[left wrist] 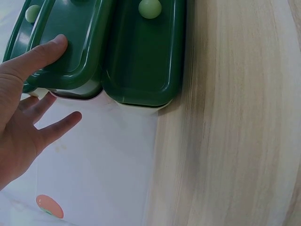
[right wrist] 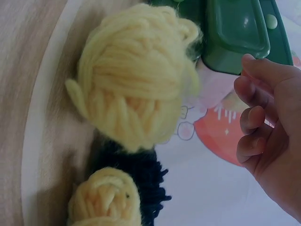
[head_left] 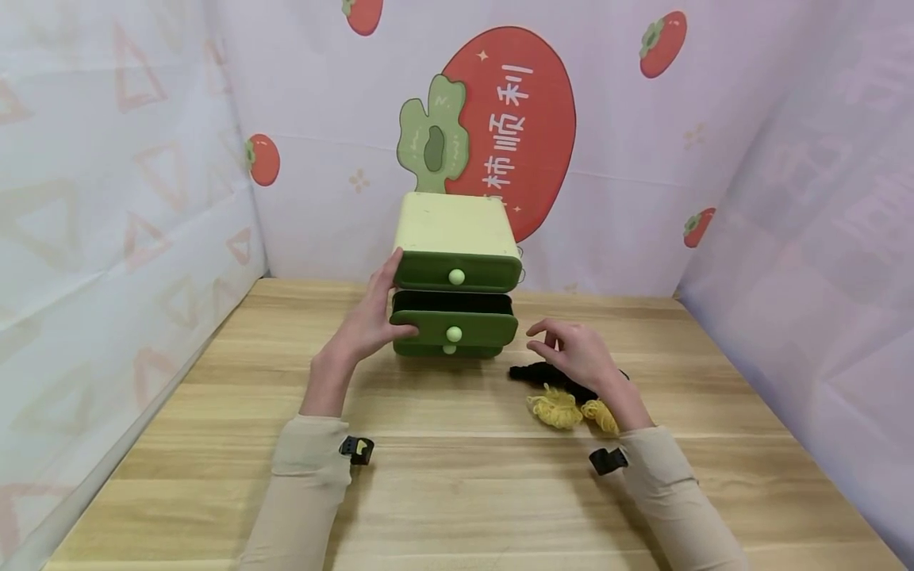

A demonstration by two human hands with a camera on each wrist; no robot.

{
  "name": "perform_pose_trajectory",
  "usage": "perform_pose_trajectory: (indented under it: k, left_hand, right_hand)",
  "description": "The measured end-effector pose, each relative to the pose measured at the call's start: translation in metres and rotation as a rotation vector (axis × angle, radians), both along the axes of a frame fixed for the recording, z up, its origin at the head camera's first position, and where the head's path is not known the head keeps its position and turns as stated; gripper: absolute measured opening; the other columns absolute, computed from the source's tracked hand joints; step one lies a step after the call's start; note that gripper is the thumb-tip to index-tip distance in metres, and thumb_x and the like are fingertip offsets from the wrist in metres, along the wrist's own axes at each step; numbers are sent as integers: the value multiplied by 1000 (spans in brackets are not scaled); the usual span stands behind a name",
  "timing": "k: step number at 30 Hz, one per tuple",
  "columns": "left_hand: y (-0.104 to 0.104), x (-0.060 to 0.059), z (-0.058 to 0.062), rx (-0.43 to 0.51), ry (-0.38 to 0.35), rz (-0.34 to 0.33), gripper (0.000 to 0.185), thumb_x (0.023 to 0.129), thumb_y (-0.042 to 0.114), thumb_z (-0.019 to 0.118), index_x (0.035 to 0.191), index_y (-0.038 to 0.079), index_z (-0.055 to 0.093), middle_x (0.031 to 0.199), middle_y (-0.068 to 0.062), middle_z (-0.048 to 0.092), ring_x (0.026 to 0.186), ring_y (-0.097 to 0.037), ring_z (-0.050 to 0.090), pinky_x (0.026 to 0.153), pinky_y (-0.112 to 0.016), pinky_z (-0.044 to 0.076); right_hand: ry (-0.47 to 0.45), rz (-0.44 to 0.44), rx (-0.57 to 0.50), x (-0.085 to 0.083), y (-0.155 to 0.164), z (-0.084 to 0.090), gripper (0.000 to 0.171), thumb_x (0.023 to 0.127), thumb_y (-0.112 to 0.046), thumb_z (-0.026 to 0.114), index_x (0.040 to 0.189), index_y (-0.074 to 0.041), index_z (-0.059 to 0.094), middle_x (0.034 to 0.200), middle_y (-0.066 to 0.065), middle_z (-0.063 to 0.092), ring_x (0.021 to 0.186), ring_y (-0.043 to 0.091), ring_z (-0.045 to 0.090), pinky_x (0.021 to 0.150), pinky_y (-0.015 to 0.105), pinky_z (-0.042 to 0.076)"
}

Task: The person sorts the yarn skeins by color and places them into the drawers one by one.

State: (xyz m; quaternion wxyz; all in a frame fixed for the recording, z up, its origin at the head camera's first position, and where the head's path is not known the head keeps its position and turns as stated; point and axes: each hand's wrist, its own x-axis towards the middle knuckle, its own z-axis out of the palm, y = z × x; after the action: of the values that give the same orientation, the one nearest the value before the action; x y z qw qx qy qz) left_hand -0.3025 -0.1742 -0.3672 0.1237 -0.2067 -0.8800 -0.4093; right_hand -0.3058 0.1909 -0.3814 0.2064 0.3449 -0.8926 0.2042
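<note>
A small pale-yellow cabinet (head_left: pixel 457 222) with green drawers and round light-green knobs stands at the back of the table. Its middle drawer (head_left: pixel 428 327) is pulled out, showing a dark interior. My left hand (head_left: pixel 362 321) is at the cabinet's left side. The thumb (left wrist: pixel 54 49) lies on the middle drawer's front, while the other fingers spread out straight along the side. My right hand (head_left: pixel 578 353) hovers to the right of the drawers with loosely bent fingers and holds nothing. Below it lie a yellow yarn bundle (head_left: pixel 555 409), a smaller yellow yarn bundle (head_left: pixel 600 415) and black yarn (head_left: pixel 531 373).
The top drawer (head_left: pixel 493 274) is closed, and the bottom drawer (left wrist: pixel 141 61) sits low, close to the wooden table (head_left: pixel 457 492). A white cloth backdrop (head_left: pixel 321 95) with printed red fruit rises behind the cabinet, and cloth walls flank both sides.
</note>
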Motion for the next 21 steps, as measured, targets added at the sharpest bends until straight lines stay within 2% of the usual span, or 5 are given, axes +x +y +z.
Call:
perform_pose_trajectory:
  k: [9, 21]
  left_hand:
    - [0, 0, -1, 3, 1, -3, 126, 76, 12, 86, 159, 40, -4, 167, -4, 7, 133, -32, 44, 104, -56, 44]
    - [0, 2, 0, -9, -4, -6, 125, 77, 12, 86, 159, 39, -5, 167, -4, 6, 134, -33, 44, 103, -58, 45]
  right_hand:
    - [-196, -107, 46, -5, 14, -4, 23, 91, -26, 72, 112, -17, 72, 65, -9, 61, 59, 6, 50, 57, 27, 41]
    - [-359, -113, 137, -9, 33, -9, 36, 89, -29, 74, 120, -11, 70, 82, -4, 66, 57, 9, 47, 59, 28, 41]
